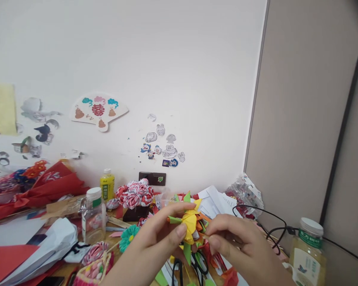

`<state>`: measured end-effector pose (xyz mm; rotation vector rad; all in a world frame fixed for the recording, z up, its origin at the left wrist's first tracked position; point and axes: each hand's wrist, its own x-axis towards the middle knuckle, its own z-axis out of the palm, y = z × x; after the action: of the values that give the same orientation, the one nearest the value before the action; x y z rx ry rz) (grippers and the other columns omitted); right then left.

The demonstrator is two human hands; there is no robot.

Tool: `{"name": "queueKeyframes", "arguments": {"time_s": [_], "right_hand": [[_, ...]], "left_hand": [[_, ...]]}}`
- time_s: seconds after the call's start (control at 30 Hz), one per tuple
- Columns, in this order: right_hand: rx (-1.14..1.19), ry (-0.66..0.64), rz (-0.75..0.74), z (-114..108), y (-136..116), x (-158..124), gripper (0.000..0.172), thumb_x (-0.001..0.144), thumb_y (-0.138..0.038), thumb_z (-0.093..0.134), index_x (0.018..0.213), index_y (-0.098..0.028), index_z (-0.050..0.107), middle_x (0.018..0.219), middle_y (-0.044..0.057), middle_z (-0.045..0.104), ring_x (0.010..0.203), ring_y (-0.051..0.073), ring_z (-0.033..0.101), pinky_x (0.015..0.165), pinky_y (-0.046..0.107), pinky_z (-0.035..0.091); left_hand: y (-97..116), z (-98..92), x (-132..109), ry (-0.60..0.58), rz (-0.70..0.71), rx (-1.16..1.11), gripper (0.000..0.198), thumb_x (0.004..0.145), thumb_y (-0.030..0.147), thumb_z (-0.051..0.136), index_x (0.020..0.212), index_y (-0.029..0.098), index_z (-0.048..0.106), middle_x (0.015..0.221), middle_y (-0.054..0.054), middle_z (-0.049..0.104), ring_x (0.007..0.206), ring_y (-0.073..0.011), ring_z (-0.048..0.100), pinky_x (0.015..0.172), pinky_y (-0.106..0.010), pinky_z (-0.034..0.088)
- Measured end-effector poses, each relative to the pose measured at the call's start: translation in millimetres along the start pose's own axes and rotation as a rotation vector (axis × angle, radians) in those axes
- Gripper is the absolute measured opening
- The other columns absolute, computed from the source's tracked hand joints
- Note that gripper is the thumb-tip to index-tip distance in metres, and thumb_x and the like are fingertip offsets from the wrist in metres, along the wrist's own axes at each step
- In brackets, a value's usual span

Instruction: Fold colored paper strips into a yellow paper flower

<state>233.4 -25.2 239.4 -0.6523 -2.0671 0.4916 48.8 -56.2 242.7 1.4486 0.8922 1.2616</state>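
A folded paper flower (191, 224) with yellow petals, orange inner pieces and green pointed leaves is held up in front of me, above the cluttered table. Its left side is gripped by my left hand (158, 234), thumb on the yellow petals and fingers reaching over the top and behind. On the other side my right hand (238, 242) pinches at the orange edge with thumb and index finger. The exact bit between those fingertips is too small to make out. Black-handled scissors (200, 262) lie beneath the flower, partly hidden by my hands.
To the left stand a clear bottle (94, 222), a yellow drink bottle (107, 184), a red-wrapped bouquet (56, 182) and pink-white paper roses (135, 192). A teal flower (129, 237) lies near my left wrist. At right are a large bottle (308, 254) and a black cable (274, 212).
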Motion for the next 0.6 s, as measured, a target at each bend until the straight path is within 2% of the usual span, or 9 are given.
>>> {"name": "queueKeyframes", "arguments": {"time_s": [0.27,0.6], "right_hand": [[0.113,-0.014,0.082,1.6,6.0,-3.2,0.017,0.083,-0.029,0.055,0.071,-0.018,0.060,0.063,0.000,0.058,0.056,0.011,0.055,0.049,0.018,0.045],[0.265,-0.043,0.119,0.8,3.5,-1.1,0.016,0.080,-0.032,0.060,0.071,-0.018,0.059,0.070,0.000,0.062,0.065,0.013,0.059,0.059,0.021,0.047]], "left_hand": [[0.3,-1.0,0.8,0.016,0.000,0.037,0.041,0.073,0.048,0.064,0.107,0.025,0.062,0.078,-0.001,0.062,0.066,-0.0127,0.055,0.058,-0.022,0.050],[-0.6,-2.0,-1.7,-0.005,0.015,0.054,0.039,0.076,0.047,0.062,0.109,0.027,0.061,0.086,-0.002,0.063,0.072,-0.0139,0.056,0.060,-0.021,0.048]]}}
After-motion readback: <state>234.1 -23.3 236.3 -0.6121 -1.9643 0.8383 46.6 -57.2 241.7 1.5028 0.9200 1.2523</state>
